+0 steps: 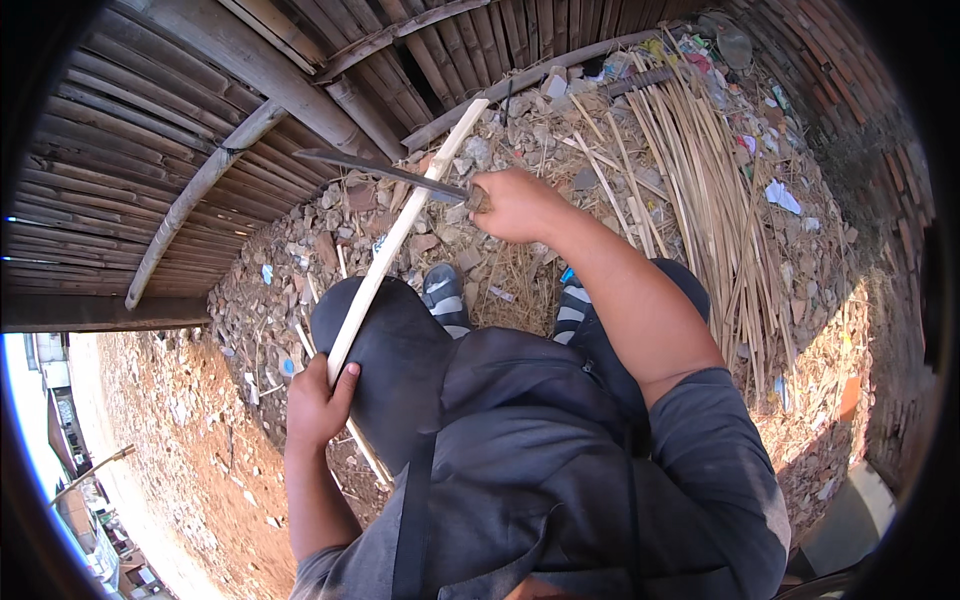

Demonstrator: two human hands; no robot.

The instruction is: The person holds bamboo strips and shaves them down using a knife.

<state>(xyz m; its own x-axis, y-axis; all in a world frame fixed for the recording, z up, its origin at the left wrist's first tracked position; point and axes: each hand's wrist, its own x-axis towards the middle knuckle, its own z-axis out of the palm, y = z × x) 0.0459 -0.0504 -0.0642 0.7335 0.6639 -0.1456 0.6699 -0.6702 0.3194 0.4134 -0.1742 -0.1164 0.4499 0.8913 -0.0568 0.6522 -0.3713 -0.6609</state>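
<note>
My left hand (322,400) is closed around the lower end of a long pale bamboo strip (390,245), which slants up and to the right past my left knee. In my right hand (518,206) is the handle of a long dark-bladed knife (375,171); the fingers are wrapped round it. The blade points left and crosses the strip in its upper part. Whether the edge is biting into the strip, I cannot tell. Beyond the blade, the strip's far end shows a rough, lighter patch.
A large bundle of thin split strips (710,180) lies on the ground at my right. Stones and litter (470,155) cover the ground around my sandalled feet (447,298). A bamboo-slat wall (150,150) stands at the left and ahead, a brick wall (840,70) at the right.
</note>
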